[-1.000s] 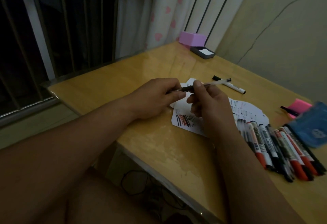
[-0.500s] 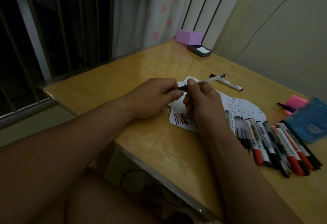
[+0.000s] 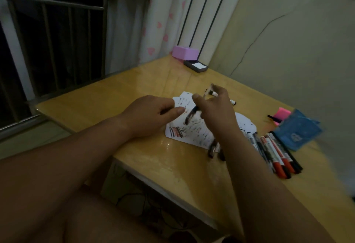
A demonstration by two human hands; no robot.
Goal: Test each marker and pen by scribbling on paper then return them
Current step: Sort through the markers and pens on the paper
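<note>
My right hand (image 3: 215, 108) grips a thin pen (image 3: 191, 117) with a clear barrel and a dark front end. The pen slants down to the left, blurred, with its tip on or just above the scribbled white paper (image 3: 194, 137). At the paper's left edge my left hand (image 3: 149, 116) has curled fingers and its thumb pinched against the forefinger, as on the pen's cap, which is hidden. A row of several red and black markers (image 3: 274, 152) lies to the right of my right forearm. A single white marker with a black cap (image 3: 232, 102) lies beyond my right hand.
A wooden table (image 3: 153, 158) holds everything. A blue pouch (image 3: 296, 133) and a pink sticky pad (image 3: 281, 113) lie at the right. A pink box (image 3: 185, 52) and a dark box (image 3: 196, 66) stand at the far corner. Window bars are on the left.
The pen was held level between both hands. My right hand has pulled it out of the left hand and swung its dark end down to the paper.
</note>
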